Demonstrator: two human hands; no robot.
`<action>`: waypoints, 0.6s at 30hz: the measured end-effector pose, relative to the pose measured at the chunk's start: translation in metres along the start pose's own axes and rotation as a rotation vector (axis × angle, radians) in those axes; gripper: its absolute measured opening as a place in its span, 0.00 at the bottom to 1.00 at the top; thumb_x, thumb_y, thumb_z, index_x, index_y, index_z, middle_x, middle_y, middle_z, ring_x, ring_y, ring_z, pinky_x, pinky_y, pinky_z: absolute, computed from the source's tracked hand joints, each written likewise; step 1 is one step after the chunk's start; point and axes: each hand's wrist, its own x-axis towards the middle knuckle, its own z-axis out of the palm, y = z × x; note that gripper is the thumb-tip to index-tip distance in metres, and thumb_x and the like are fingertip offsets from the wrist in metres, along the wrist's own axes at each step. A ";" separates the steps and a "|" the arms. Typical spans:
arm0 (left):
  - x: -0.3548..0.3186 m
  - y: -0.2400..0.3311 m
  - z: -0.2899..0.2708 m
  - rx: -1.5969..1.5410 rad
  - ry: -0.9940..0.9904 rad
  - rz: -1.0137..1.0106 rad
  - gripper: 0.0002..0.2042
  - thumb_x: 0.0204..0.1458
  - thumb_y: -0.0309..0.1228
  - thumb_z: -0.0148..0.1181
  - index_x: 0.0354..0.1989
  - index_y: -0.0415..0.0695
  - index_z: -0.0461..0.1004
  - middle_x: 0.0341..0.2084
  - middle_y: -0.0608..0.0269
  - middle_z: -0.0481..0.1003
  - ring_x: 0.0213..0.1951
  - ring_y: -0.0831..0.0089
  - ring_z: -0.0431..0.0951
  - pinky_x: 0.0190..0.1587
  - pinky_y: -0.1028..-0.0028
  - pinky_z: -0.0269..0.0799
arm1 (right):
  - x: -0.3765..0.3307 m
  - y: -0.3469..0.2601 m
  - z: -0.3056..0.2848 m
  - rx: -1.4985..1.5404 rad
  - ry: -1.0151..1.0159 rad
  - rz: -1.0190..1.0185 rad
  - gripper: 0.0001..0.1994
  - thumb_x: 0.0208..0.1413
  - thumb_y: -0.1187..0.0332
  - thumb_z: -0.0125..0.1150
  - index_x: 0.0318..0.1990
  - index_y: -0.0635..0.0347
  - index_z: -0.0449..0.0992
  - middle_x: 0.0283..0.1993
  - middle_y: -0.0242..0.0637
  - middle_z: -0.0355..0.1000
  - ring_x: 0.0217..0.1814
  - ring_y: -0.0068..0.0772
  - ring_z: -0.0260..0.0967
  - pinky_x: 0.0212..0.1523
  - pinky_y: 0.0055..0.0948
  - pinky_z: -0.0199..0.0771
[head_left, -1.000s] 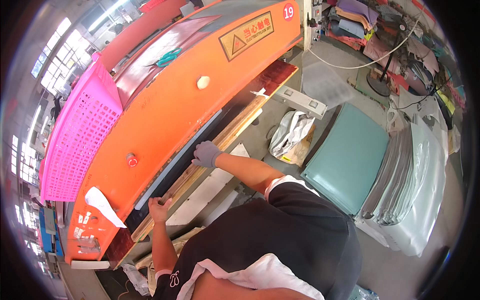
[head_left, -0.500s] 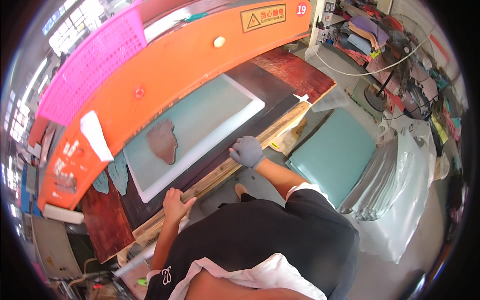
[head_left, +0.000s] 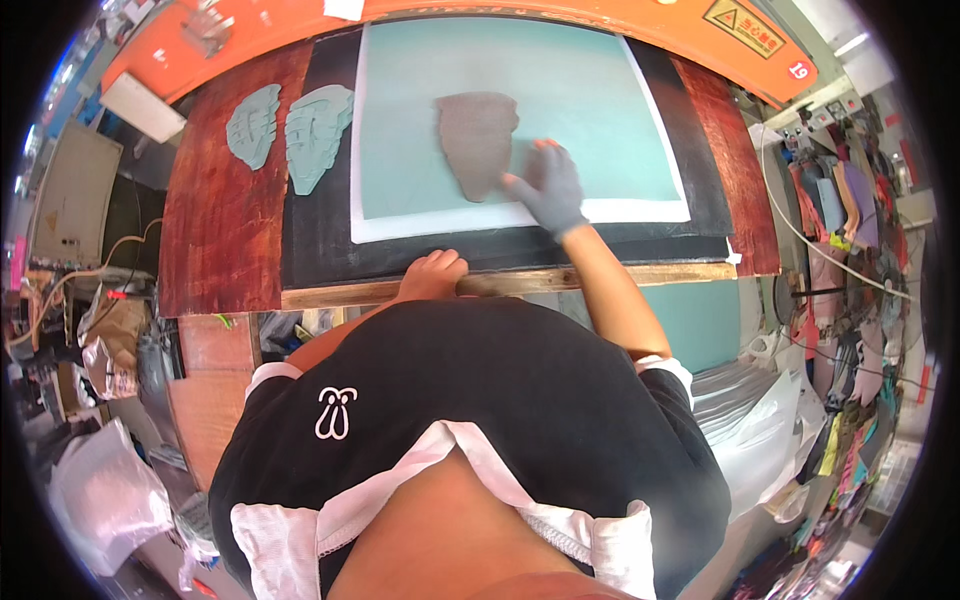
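Observation:
A brown, shoe-upper-shaped slab lies on a pale green sheet with a white border. My right hand, in a grey glove with bare fingertips, is just right of the slab's lower end. Its thumb and fingers are apart and slightly blurred, and nothing shows in them. My bare left hand rests on the front edge of the table, at the wooden strip, with its fingers laid over the edge and empty. Two green cut pieces with layered edges lie left of the sheet.
Under the sheet is a black board on a dark red table. The orange machine beam spans the far side. Below the table at right are green sheets and a plastic-wrapped stack. Scraps hang or lie further right.
My right hand has left the table's front edge and moved over the sheet beside the brown slab. The left hand stays at the edge. My view has turned to face the table squarely.

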 end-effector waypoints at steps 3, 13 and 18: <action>-0.003 -0.011 -0.008 -0.270 0.052 0.076 0.17 0.41 0.43 0.65 0.27 0.42 0.68 0.29 0.60 0.67 0.36 0.62 0.70 0.34 0.64 0.65 | 0.020 -0.061 0.039 -0.214 -0.378 0.155 0.42 0.39 0.41 0.62 0.58 0.61 0.60 0.64 0.55 0.51 0.60 0.61 0.54 0.59 0.41 0.58; 0.010 -0.045 -0.009 0.206 0.230 -0.083 0.21 0.48 0.41 0.57 0.49 0.44 0.71 0.55 0.60 0.66 0.59 0.60 0.61 0.60 0.51 0.50 | 0.045 -0.085 0.046 -0.299 -0.544 0.428 0.46 0.34 0.44 0.63 0.61 0.57 0.57 0.68 0.50 0.47 0.57 0.56 0.59 0.53 0.39 0.65; 0.015 -0.045 -0.009 0.195 0.264 -0.076 0.21 0.47 0.40 0.58 0.48 0.43 0.72 0.54 0.60 0.68 0.58 0.60 0.63 0.59 0.51 0.53 | 0.042 -0.042 0.027 0.508 -0.251 0.517 0.38 0.35 0.57 0.68 0.57 0.61 0.63 0.62 0.49 0.54 0.52 0.42 0.63 0.48 0.34 0.69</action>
